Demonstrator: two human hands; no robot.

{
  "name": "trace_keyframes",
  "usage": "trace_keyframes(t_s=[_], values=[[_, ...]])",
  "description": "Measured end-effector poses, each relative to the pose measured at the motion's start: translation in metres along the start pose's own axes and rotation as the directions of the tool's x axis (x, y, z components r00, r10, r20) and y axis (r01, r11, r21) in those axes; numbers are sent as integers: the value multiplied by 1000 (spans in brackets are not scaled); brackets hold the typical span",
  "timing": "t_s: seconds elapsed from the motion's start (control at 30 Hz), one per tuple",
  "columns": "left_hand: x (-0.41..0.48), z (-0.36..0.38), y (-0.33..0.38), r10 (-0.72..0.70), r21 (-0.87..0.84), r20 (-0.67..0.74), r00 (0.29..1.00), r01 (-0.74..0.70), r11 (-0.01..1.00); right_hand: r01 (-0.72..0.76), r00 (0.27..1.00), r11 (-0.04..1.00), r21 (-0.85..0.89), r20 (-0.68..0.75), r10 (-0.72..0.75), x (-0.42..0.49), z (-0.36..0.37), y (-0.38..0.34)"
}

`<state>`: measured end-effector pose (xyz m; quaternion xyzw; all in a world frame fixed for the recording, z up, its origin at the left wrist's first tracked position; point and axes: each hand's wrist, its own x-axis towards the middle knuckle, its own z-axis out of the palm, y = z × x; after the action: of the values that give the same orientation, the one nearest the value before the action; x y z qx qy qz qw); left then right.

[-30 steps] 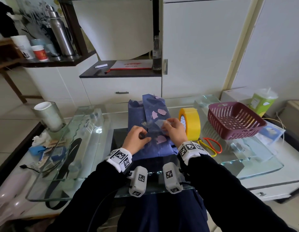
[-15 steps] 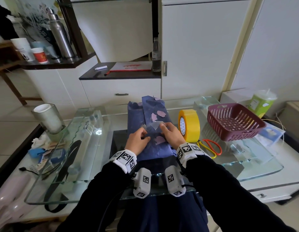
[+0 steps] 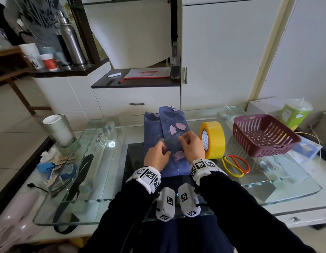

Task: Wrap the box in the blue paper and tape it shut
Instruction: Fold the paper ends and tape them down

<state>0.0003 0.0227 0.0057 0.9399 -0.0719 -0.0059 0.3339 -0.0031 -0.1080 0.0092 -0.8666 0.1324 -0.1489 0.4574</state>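
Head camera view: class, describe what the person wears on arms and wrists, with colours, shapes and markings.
Long black sleeves cover both arms: left sleeve, right sleeve. The left wrist band and right wrist band are white, printed with black-and-white square codes. Under each hangs a white rounded block bearing the same codes: left block, right block. The left hand and right hand are gloveless.

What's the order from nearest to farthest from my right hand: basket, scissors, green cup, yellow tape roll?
1. Yellow tape roll, just right of the right hand.
2. Scissors, right, nearer me.
3. Basket, farther right.
4. Green cup, far right, behind.
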Motion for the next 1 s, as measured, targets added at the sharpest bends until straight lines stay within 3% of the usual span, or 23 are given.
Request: trace_keyframes(t_s=[0.1, 0.37, 0.67, 1.0], values=[[-1, 3, 8, -16, 5, 10, 1000, 16, 1000, -8, 999, 998, 56, -34, 10, 0, -2, 4], [-2, -2, 10, -10, 39, -19, 1000, 11, 999, 38, 998, 990, 133, 38, -44, -7, -6, 4], [3, 1, 16, 24, 11, 11, 1000, -24, 1000, 171, 976, 984, -52, 147, -162, -5, -14, 9], [11, -1, 19, 89, 115, 82, 993, -98, 988, 292, 936, 923, -250, 272, -223, -1, -23, 11]])
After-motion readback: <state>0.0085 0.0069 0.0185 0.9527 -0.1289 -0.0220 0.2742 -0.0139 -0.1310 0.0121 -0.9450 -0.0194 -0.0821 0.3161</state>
